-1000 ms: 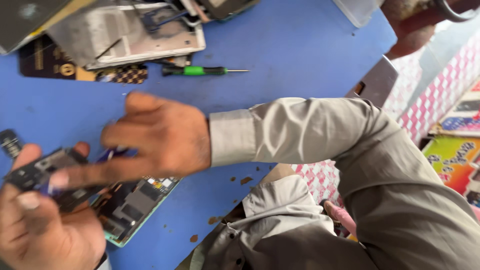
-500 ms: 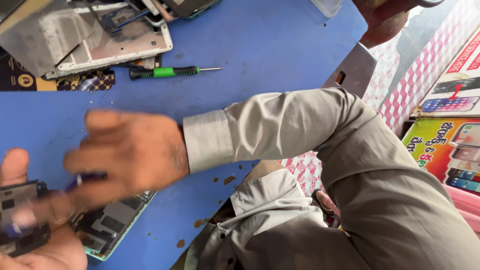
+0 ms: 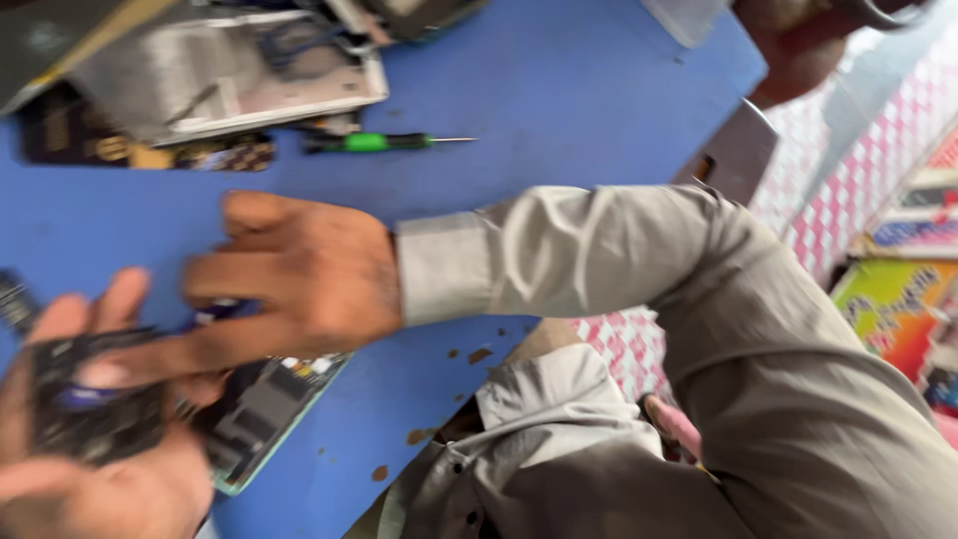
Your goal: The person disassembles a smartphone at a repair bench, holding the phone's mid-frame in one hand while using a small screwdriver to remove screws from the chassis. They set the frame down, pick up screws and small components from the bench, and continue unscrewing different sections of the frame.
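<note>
both hands slid back right | left hand (image 3: 90,439) grips dark phone part (image 3: 85,399) (blurred) | right hand (image 3: 289,284) pinches it | open phone (image 3: 264,409) at desk (image 3: 559,90) near edge

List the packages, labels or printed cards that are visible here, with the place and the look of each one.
Dark card: top left of the blue table, flat, black with gold patterns.
Colourful boxes: right edge, beyond the table, stacked, green, yellow, orange and red, blurred.
No lit screen visible.

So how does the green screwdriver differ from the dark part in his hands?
The screwdriver is slim, green-handled and lies untouched on the blue table; the dark part is chunky, blackish and rests in the left hand, with the right hand reaching onto it. Both look blurred.
</note>
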Available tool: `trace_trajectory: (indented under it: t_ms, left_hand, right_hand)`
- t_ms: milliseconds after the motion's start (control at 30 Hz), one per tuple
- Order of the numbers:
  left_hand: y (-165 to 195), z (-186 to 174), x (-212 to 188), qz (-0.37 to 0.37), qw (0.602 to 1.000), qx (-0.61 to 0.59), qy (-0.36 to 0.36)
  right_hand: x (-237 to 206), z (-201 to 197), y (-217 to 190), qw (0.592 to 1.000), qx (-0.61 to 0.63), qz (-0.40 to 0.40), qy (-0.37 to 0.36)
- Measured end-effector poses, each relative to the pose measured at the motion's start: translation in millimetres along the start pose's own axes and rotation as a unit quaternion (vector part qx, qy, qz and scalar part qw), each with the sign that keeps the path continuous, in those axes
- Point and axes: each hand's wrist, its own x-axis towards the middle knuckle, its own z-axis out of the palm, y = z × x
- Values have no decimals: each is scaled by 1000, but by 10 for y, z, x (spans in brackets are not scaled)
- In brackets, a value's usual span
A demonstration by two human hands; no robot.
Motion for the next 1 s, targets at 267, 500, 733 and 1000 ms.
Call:
trace_trajectory:
  t_ms: [267, 500, 733, 1000]
  left_hand:
    - [250, -21, 114, -45, 994, -79, -57]
    - [331, -95, 184, -18, 992, -49, -114]
    - [299, -115, 204, -9, 990, -72, -120]
    - [261, -295, 206, 12, 982, -92, -165]
  right_hand:
    - [410, -44, -69, 998, -36, -2, 59]
    - [395, 143, -72, 997, -58, -43, 26]
    - [531, 71, -80, 996, -62, -48, 33]
    - [587, 124, -126, 997, -60, -52, 1]
